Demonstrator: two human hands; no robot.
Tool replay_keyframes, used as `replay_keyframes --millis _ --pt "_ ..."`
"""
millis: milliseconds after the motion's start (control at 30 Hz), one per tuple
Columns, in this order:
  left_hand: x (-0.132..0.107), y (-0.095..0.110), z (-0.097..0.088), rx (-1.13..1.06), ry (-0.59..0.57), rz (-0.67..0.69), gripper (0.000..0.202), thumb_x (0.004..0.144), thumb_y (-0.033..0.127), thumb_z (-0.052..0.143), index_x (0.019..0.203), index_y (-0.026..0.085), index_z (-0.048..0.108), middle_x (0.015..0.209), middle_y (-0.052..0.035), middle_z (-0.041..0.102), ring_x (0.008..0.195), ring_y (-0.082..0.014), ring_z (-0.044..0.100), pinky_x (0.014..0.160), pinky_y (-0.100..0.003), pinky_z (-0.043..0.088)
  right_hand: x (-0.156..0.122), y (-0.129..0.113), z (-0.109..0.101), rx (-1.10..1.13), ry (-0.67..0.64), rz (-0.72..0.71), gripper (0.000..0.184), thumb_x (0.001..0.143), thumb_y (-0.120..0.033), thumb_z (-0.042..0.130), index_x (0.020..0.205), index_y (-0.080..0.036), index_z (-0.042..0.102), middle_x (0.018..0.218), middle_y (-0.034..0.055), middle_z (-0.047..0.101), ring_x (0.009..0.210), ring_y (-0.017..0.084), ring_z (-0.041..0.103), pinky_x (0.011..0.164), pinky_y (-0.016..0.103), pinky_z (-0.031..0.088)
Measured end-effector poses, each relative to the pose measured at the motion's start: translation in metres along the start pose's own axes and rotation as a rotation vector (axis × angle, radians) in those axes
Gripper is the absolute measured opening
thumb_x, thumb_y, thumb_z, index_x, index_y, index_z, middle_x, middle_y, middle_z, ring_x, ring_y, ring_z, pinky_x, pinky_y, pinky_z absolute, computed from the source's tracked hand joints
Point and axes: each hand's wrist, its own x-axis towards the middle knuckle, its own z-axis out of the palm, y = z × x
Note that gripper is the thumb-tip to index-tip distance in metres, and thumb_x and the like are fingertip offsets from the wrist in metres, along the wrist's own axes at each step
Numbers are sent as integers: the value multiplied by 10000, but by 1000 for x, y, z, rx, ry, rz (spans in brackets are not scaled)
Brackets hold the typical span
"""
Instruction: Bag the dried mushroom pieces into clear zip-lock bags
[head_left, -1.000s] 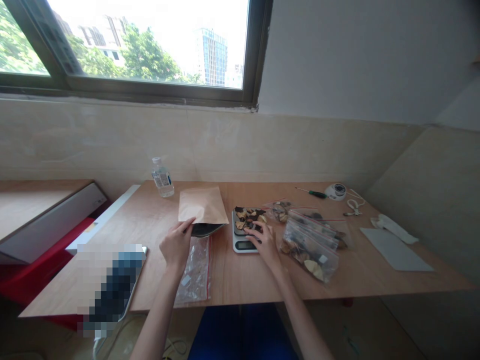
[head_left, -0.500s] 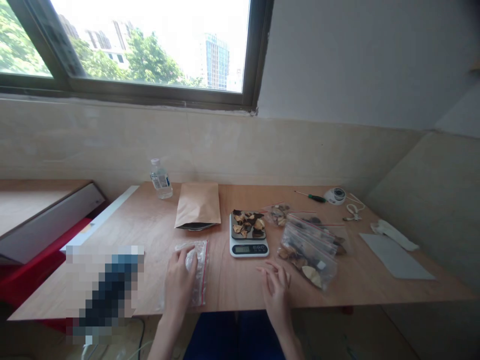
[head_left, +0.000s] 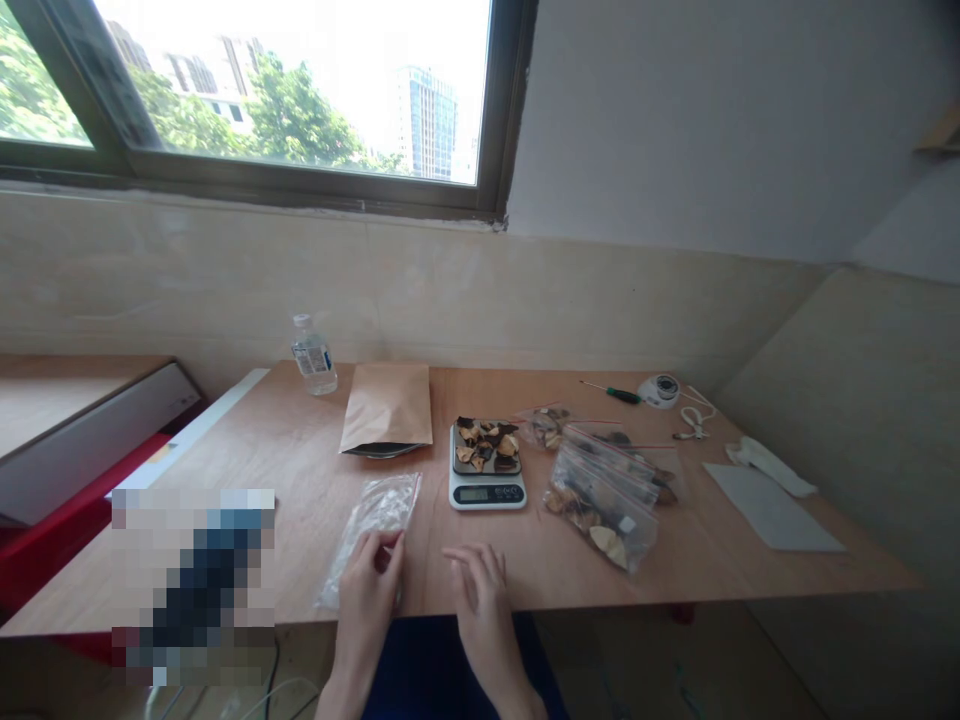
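Left hand (head_left: pixel 365 600): fingers curled at the near end of a clear zip bag (head_left: pixel 373 530) — whether they grip it, cannot tell.
Right hand (head_left: pixel 480 600): open, holding nothing — just above the edge of the plywood table (head_left: pixel 750 570).
Digital scale (head_left: pixel 486 492): dried slices (head_left: pixel 484 445) on its pan, beyond both hands.

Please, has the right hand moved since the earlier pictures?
Yes. The right hand left the digital scale and now sits in front of it, near the table edge.

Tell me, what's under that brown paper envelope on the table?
A dark, shiny curved object, perhaps a dish, shows at the front edge of the brown paper envelope. The paper covers the rest, so its full shape and anything on it cannot be seen.
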Motion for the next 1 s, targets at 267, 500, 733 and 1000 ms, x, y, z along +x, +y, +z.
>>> replay_keyframes --millis 267,500,733,1000 --pt "-30 43 9 -276 -83 5 276 804 467 525 851 208 611 804 -34 656 707 -172 619 665 -278 490 28 -17 8 430 -96 255 308 839 -469 522 870 -170 592 781 38 662 713 166 620 673 257 489" --pt "-23 57 2 -332 263 -96 295 810 496 491 819 201 488 608 25 531 541 -137 545 524 -246 450 34 15 -25 336 116 278 367 764 -523 582 699 -161 587 609 18 611 582 160 581 553 250 460" --pt "1 73 2 -191 264 -61 275 822 473 474 756 206 478 625 27 530 567 -136 539 550 -253 424 77 30 -57 5 47 -104 324 881 -375 469 1140 -220 585 1161 96 583 1102 212 533 932 370 440" --pt "16 80 8 -48 271 -25 214 827 398 467 723 210 464 670 8 532 620 -161 535 600 -293 424 163 89 -64 -357 -99 -185 471 807 -339 579 1254 -205 513 1279 128 490 1239 259 415 1022 482 327"
